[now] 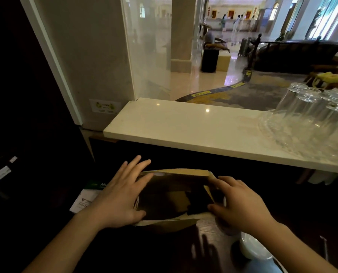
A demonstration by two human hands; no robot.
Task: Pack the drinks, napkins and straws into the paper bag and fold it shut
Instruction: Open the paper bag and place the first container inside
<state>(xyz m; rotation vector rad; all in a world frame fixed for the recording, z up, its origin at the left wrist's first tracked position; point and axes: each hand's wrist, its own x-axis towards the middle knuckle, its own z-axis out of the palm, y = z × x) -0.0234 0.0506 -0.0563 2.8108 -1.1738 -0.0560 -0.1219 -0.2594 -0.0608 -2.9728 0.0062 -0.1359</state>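
Observation:
A brown paper bag (176, 172) stands open on the dark counter below me, its mouth a dark rectangle. My left hand (120, 196) lies flat against the bag's left rim, fingers spread. On the bag's right rim rests my right hand (241, 201), fingers apart, thumb at the near corner. The inside of the bag is too dark to tell what it holds. A white cup lid (253, 247) shows at the bottom right, beside my right forearm.
A white marble ledge (183, 127) runs above the counter, with several upturned glasses (310, 119) at its right end. A green and white printed box or card (87, 196) lies left of the bag. A glass panel and a wall rise at the left.

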